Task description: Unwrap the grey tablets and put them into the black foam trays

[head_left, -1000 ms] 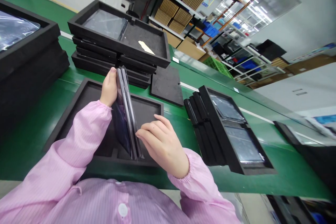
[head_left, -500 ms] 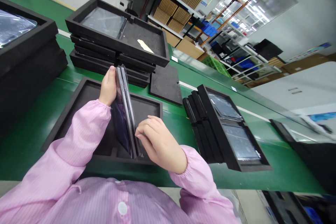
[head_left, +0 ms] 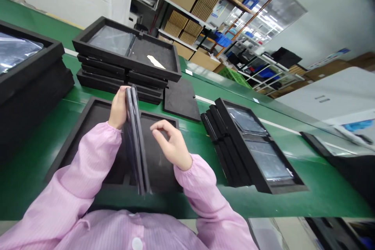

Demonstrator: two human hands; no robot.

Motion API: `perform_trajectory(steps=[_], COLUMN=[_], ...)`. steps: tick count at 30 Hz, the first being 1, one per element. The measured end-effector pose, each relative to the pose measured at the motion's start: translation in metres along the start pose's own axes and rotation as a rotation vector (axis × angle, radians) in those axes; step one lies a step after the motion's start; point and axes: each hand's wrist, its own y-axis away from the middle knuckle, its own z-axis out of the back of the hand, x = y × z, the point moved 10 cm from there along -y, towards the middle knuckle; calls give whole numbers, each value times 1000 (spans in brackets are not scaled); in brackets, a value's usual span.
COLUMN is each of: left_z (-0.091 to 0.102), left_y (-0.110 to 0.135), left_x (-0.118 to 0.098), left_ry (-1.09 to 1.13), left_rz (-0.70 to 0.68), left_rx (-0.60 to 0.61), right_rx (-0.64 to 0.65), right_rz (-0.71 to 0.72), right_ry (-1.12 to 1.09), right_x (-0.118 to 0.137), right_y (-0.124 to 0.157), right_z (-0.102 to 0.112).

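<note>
My left hand (head_left: 118, 108) grips a pair of thin dark tablets (head_left: 136, 144) by their upper left side. They stand on edge, pressed together, with clear film showing along their edges. My right hand (head_left: 173, 143) is just to the right of them, apart from them, with thumb and forefinger tips brought together in a pinch. Whatever may be between those tips is too small to make out. Beneath both hands lies a black foam tray (head_left: 159, 164) with two recesses, partly hidden by the tablets and my left arm.
Behind stands a stack of black trays (head_left: 117, 56), the top one holding a film-wrapped tablet (head_left: 113, 40) and a cream scrap (head_left: 155, 61). A flat black foam piece (head_left: 181, 99) lies beside it. Tilted trays with tablets (head_left: 263, 158) are at right; another tray stack (head_left: 29, 82) is left.
My right hand has come away from the tablets' right side and moved slightly up and right. The tablets in my left hand have turned more edge-on and sit a little lower in view.
</note>
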Motion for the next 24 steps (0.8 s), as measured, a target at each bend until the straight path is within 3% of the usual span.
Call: perform_trajectory(steps=[4, 7, 13, 20, 24], left_z=[-26, -36, -42, -43, -41], left_y=[12, 21, 29, 32, 32], left_x=[-23, -31, -35, -36, -35], left_ry=[158, 196, 142, 151, 138], left_rz=[-58, -45, -65, -62, -60], left_rx=[218, 301, 347, 331, 320], right_rx=[-261, -386, -479, -725, -809], right_rz=[151, 258, 369, 339, 344], right_ry=[26, 61, 112, 431, 486], right_x=[10, 20, 31, 42, 45], right_y=[-36, -51, -51, -40, -37], right_z=[15, 20, 23, 24, 23])
